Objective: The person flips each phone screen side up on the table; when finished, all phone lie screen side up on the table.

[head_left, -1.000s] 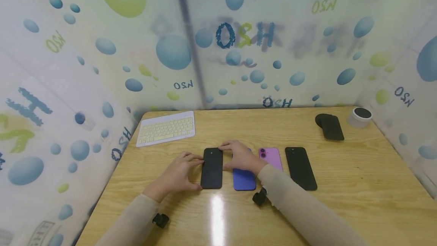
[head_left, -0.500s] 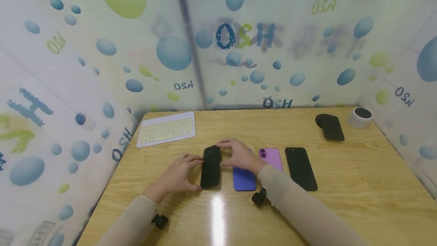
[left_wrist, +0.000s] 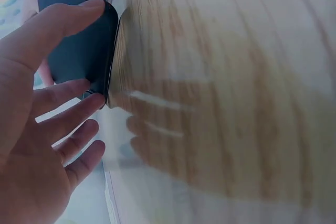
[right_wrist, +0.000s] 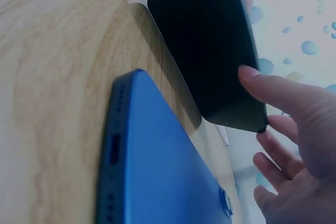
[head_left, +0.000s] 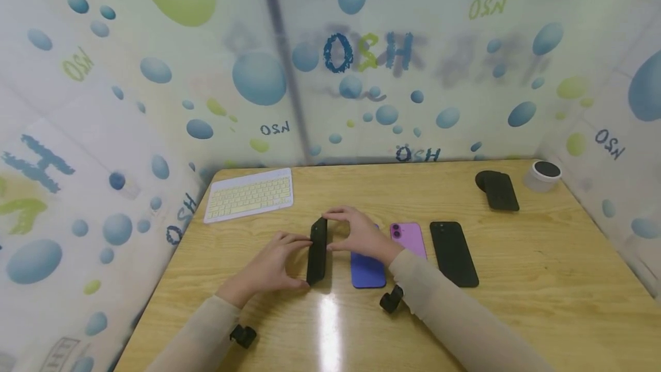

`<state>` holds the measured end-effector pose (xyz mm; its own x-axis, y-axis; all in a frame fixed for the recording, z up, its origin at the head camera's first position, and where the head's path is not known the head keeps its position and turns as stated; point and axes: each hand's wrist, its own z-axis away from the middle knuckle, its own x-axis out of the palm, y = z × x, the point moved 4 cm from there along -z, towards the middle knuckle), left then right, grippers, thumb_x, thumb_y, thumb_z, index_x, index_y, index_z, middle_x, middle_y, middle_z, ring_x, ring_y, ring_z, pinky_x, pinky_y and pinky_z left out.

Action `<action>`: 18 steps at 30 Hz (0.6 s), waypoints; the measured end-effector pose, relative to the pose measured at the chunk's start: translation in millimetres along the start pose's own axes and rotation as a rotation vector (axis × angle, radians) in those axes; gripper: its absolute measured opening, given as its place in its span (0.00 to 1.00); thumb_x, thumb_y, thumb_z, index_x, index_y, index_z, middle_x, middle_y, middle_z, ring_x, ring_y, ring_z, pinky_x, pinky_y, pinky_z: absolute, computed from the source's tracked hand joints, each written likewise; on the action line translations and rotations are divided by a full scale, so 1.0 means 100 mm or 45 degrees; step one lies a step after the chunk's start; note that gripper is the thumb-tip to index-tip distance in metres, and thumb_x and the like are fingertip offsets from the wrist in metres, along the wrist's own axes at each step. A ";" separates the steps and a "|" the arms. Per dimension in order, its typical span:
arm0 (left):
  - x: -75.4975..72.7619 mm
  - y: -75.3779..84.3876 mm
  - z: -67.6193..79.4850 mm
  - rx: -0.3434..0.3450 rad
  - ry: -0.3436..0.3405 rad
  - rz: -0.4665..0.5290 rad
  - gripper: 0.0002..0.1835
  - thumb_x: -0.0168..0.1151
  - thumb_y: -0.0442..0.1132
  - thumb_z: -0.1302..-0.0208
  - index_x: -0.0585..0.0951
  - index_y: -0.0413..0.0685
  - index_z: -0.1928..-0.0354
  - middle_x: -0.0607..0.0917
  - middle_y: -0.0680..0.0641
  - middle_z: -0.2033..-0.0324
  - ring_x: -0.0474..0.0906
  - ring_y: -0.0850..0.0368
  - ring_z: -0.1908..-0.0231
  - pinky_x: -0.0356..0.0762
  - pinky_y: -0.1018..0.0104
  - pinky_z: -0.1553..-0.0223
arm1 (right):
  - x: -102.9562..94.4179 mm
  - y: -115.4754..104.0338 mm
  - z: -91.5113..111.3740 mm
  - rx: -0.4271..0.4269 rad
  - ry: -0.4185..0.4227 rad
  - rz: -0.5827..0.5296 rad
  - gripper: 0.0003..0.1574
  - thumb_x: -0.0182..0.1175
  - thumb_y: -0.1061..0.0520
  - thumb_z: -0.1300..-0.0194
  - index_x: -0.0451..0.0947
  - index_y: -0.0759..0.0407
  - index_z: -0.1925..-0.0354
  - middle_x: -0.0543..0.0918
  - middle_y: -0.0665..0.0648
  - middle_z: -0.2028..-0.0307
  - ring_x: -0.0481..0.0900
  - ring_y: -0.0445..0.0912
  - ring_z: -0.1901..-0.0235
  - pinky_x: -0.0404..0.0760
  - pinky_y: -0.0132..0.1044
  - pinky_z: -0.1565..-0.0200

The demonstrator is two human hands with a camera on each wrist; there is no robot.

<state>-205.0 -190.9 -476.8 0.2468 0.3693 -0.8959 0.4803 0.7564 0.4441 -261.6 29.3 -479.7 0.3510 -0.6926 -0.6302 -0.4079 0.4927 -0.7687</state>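
Note:
A black smartphone (head_left: 317, 251) stands tilted up on its long left edge, its back with the camera facing left. My left hand (head_left: 271, 263) holds it low on that side, thumb at the near end and fingertips farther along. In the left wrist view, the thumb lies on the dark back of the phone (left_wrist: 79, 45). My right hand (head_left: 364, 237) grips the raised right edge, with fingertips at the far top corner. The right wrist view shows the phone's glossy black screen (right_wrist: 205, 51), with the right thumb on its edge. A blue phone (head_left: 368, 271) lies partly under the right hand.
Right of the blue phone lie a pink phone (head_left: 410, 239) and another black phone (head_left: 454, 254). A white keyboard (head_left: 249, 195) is at the back left. At the back right are a black stand-like object (head_left: 500, 191) and a white round container (head_left: 543, 175).
The black smartphone has gone from lying flat to tilting steeply up, its right edge rising. My right hand has moved slightly up and left with that edge; my left hand stays almost in place.

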 end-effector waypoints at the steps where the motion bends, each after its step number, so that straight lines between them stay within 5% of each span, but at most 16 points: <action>1: 0.01 0.00 0.00 -0.001 -0.003 0.019 0.50 0.84 0.56 0.57 0.76 0.51 0.29 0.77 0.49 0.32 0.68 0.51 0.35 0.73 0.45 0.35 | 0.00 -0.01 0.00 -0.011 0.007 -0.014 0.47 0.81 0.49 0.46 0.76 0.50 0.30 0.74 0.54 0.29 0.68 0.56 0.27 0.68 0.57 0.29; 9: -0.01 0.00 0.01 -0.023 -0.009 0.286 0.50 0.83 0.57 0.53 0.72 0.52 0.27 0.77 0.49 0.34 0.69 0.49 0.40 0.75 0.46 0.42 | 0.04 -0.05 0.00 -0.062 0.037 -0.076 0.46 0.80 0.49 0.44 0.75 0.50 0.30 0.72 0.58 0.28 0.68 0.57 0.27 0.68 0.59 0.29; 18: -0.13 0.06 0.01 0.024 0.023 0.319 0.50 0.83 0.55 0.52 0.70 0.55 0.26 0.75 0.54 0.31 0.71 0.46 0.37 0.75 0.47 0.41 | 0.07 -0.09 -0.01 -0.049 0.045 -0.073 0.46 0.80 0.47 0.45 0.75 0.50 0.30 0.71 0.57 0.27 0.66 0.58 0.26 0.66 0.62 0.29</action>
<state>-204.5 -192.3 -462.5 0.3452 0.5537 -0.7578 0.4215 0.6299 0.6523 -256.4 18.8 -476.9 0.3454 -0.7375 -0.5803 -0.4203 0.4313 -0.7983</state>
